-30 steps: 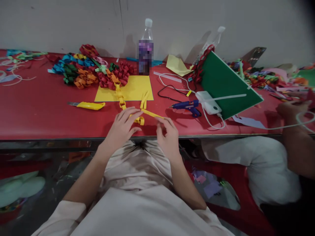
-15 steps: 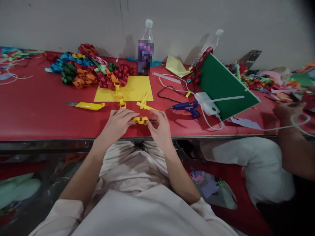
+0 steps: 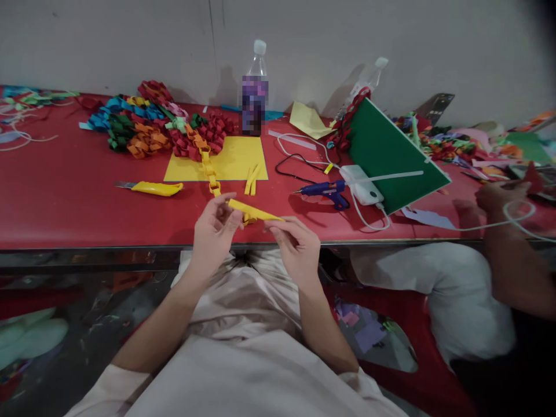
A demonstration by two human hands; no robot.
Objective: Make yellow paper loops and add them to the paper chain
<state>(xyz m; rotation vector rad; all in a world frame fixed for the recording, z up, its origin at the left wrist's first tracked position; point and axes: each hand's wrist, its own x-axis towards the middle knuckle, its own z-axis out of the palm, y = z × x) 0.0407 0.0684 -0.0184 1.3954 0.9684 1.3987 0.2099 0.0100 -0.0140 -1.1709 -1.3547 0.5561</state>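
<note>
Between my two hands a yellow paper strip (image 3: 255,211) is stretched, sloping down a little to the right. My left hand (image 3: 216,229) is closed on its left end, and my right hand (image 3: 297,243) pinches the right end. Partly hidden behind the strip, the yellow end of a paper chain (image 3: 249,220) lies on the table. From the left hand the yellow links (image 3: 210,174) run back to a heap of coloured paper chains (image 3: 174,130). Two or so loose yellow strips (image 3: 252,180) rest on the front edge of a yellow sheet (image 3: 241,153).
On the red table (image 3: 73,202) lie a yellow utility knife (image 3: 157,188) at left and a blue glue gun (image 3: 324,191) at right. A white power strip (image 3: 361,184) touches a leaning green board (image 3: 391,150). A bottle (image 3: 255,104) stands behind. Another person's hand (image 3: 499,202) works at far right.
My hands have left the small yellow links on the table and now hold up a yellow strip between them. The top strip is gone from the loose pile.
</note>
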